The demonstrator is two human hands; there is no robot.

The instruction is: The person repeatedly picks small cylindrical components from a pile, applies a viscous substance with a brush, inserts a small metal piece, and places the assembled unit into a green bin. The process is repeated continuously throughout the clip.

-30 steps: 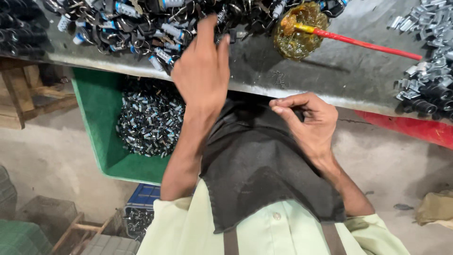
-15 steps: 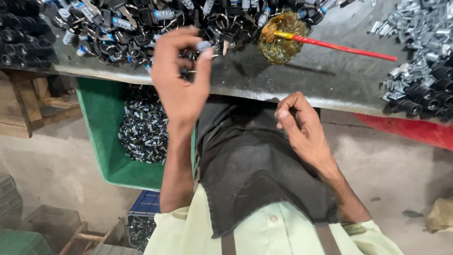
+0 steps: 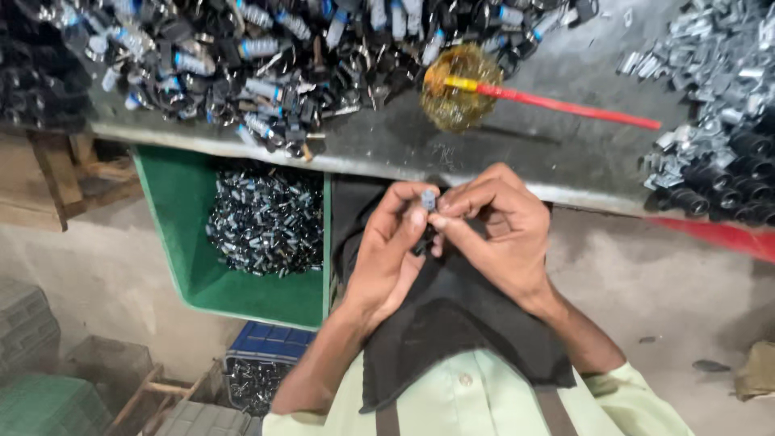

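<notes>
Item, small grey metal part point(image 3: 428, 199): a second ago our left hand point(image 3: 393, 250) was stretched up to the heap of black-and-blue pieces point(image 3: 266, 56) at 11 o'clock on the table point(image 3: 565, 153); we now hold it drawn back to meet our right hand point(image 3: 492, 234) over the dark cloth point(image 3: 460, 323) in our lap, so we judge one piece picked and under work. Both hands are closed to a fingertip pinch on the part, just below the table's edge. Its long axis seems to run 12 to 6, grey end toward 12, though fingers hide the rest.

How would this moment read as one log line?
left hand: pinching small metal part | right hand: pinching same part | over dark cloth
</notes>
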